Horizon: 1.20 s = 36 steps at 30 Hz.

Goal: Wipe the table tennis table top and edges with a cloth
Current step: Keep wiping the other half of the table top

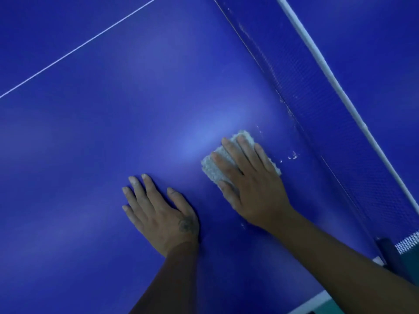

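Far to your left, a thin white line point(79, 47) is running slantwise across the blue table point(68, 166), from the left edge up toward the top of the view. Nearer the middle, your left hand point(158, 211) is lying flat and open on the table, palm down, fingers spread and pointing up and to the left, holding nothing; a small dark mark is showing on the back of it near the wrist. Just to the right of it, and a little farther from you, your right hand point(249, 184) is pressing flat on a pale, nubbly cloth point(213, 168), fingers stretched out over it rather than curled around it, so the cloth is being pinned to the table under the palm and fingers. The cloth is sitting on the table top close to the net, its edges poking out past your fingertips and on both sides of the hand. A soft bright sheen is lying on the table just left of the cloth. Right of the cloth, a few small white specks point(292, 157) are lying on the surface. Beyond them the dark mesh net point(317, 109) is standing across the table, its white top band point(340, 91) running slantwise from the top of the view down to the right edge. At the lower right, a dark net post point(390, 252) is sitting at the table's edge.
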{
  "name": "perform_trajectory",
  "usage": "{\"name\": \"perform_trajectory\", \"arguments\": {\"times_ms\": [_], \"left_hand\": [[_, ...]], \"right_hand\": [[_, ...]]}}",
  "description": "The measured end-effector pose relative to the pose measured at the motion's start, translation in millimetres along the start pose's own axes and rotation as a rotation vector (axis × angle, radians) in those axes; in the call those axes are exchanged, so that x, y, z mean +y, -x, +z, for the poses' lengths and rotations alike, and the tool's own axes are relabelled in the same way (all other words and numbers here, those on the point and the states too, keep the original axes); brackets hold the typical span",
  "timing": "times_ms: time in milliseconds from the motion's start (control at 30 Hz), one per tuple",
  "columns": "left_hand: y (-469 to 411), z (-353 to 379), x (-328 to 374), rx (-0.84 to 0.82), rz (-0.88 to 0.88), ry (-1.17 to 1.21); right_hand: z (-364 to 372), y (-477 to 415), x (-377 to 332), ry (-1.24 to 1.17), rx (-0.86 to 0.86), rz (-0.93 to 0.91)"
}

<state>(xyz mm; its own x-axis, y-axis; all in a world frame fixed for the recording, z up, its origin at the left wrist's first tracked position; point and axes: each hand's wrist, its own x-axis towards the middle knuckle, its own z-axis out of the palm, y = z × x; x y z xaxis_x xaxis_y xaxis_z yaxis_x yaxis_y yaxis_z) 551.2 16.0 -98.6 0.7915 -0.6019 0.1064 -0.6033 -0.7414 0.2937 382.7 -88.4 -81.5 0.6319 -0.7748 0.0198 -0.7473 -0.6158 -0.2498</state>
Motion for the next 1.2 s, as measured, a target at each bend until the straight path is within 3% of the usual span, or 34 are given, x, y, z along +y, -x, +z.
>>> {"name": "perform_trajectory", "arguments": {"times_ms": [100,267,500,733,967,1200], "left_hand": [[1,-1,1,0.007,0.003,-0.003],[1,-1,1,0.021,-0.001,-0.003],[2,-4,3,0.008,0.005,-0.012],[3,-7,1,-0.019,0.008,0.006],[2,-5,-3,-0.046,0.000,0.010],[2,-13,-1,-0.068,0.004,0.001]], "right_hand": [[-7,-43,17,0.067,-0.038,0.009],[-21,-104,52,0.056,-0.045,0.250],[-21,40,34,0.063,0.076,0.499],[-10,224,-35,0.075,-0.002,0.702],[-2,207,-44,0.098,0.049,0.912],[4,266,-71,0.039,-0.012,0.752]]}}
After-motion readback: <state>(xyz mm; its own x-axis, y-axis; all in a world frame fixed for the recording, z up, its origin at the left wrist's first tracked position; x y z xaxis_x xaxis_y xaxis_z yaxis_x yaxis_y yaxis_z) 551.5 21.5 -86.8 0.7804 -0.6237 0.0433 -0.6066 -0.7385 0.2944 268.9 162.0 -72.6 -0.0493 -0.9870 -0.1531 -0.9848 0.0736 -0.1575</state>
